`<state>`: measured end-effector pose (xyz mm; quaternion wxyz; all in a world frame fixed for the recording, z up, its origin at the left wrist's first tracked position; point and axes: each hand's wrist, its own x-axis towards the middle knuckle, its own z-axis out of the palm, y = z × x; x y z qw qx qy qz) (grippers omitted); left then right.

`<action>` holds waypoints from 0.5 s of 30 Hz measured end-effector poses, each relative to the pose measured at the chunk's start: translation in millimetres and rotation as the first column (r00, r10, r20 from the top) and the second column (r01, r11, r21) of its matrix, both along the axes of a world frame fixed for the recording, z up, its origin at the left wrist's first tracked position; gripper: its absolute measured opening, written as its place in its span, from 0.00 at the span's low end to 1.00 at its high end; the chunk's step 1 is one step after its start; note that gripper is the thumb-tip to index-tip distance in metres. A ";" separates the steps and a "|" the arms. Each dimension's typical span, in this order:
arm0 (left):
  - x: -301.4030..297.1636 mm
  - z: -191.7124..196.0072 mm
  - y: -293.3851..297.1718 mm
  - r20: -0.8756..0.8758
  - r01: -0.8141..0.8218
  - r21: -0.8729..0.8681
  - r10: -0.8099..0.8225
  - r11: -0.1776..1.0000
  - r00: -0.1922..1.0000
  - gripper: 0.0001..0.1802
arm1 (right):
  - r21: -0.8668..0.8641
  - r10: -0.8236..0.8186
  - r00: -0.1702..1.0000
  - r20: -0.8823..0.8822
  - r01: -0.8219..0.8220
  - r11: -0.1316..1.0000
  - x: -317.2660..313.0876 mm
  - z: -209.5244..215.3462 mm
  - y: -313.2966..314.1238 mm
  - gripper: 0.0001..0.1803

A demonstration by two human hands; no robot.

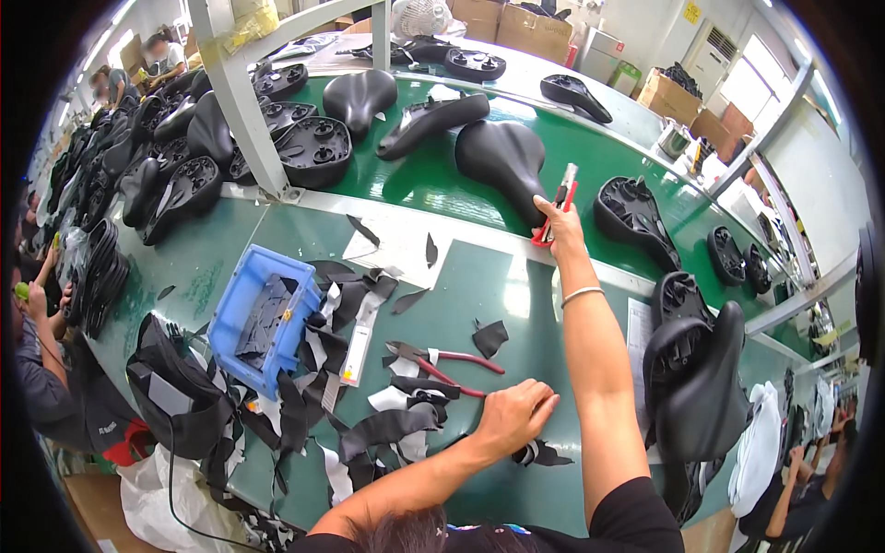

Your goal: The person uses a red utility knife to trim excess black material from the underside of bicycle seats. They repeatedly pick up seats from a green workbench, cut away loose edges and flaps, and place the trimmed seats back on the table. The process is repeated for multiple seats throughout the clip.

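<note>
My right hand (564, 230) reaches forward, closed around a red utility knife (570, 192) that points up and away. Its thumb side is at the nose of a smooth black bicycle saddle (502, 157) on the green belt; whether they touch I cannot tell. My left hand (516, 419) rests low over the table with its fingers curled in; whatever they may hold is hidden. Beside it lie red-handled cutting pliers (426, 359), one handle ending close to the knuckles. Black and white cover scraps (392, 426) are heaped to the left of this hand.
A blue crate (263, 318) with dark pieces stands left, next to a black bag-like object (175, 387). Several saddles lie along the green belt (419, 189), with more stacked at right (696, 387). A white metal post (241, 101) rises at the table's far edge. Other people work at both sides.
</note>
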<state>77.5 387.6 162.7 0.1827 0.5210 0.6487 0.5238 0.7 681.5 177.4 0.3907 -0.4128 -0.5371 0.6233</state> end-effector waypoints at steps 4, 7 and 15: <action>-5.5 -3.6 -0.3 0.047 -0.011 -0.005 0.011 1.000 0.999 0.08 | -0.044 0.235 0.971 -0.053 -0.237 0.971 18.9 27.8 -26.8 0.23; -4.5 -4.2 1.7 0.068 -0.009 0.014 0.008 1.000 0.998 0.09 | 0.047 0.207 0.977 0.049 -0.209 0.977 90.9 60.1 -74.7 0.18; -5.3 2.6 3.8 0.062 -0.008 -0.062 0.012 0.998 0.998 0.11 | 0.332 -0.103 0.982 0.161 0.044 0.942 162.5 78.5 -63.0 0.18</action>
